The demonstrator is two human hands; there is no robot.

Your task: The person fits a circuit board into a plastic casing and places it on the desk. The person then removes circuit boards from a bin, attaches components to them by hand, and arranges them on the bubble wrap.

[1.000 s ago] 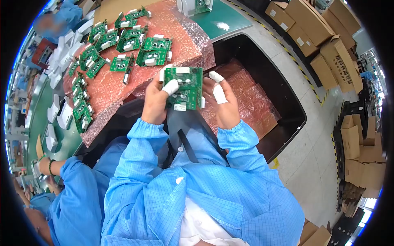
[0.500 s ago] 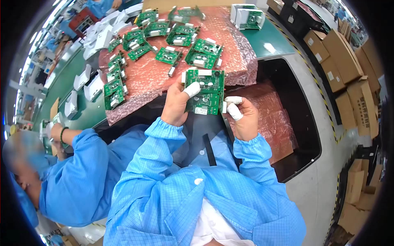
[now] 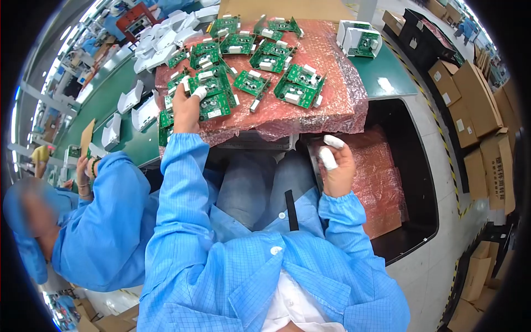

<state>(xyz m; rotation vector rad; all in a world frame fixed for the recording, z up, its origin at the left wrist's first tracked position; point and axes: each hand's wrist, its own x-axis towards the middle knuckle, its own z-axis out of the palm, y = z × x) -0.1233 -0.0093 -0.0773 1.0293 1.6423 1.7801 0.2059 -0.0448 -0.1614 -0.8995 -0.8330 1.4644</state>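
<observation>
My left hand (image 3: 187, 108), with white finger covers on thumb and forefinger, pinches the edge of a green circuit board (image 3: 214, 106) at the left side of the pink bubble wrap (image 3: 265, 119). That board lies among several other green boards (image 3: 251, 83) with white connectors. Over the black bin on the right, my right hand (image 3: 338, 166) is raised with its covered thumb and forefinger apart and nothing between them.
White plastic housings (image 3: 145, 113) lie on the green table (image 3: 390, 83) at the left. A white housing with a board (image 3: 358, 40) stands at the back right. The black bin (image 3: 423, 205) holds pink wrap. A co-worker's blue sleeve (image 3: 105, 221) is at the left.
My left hand has carried the board from in front of me to the left part of the wrap. My right hand has come away from the board's edge. The view has shifted slightly.
</observation>
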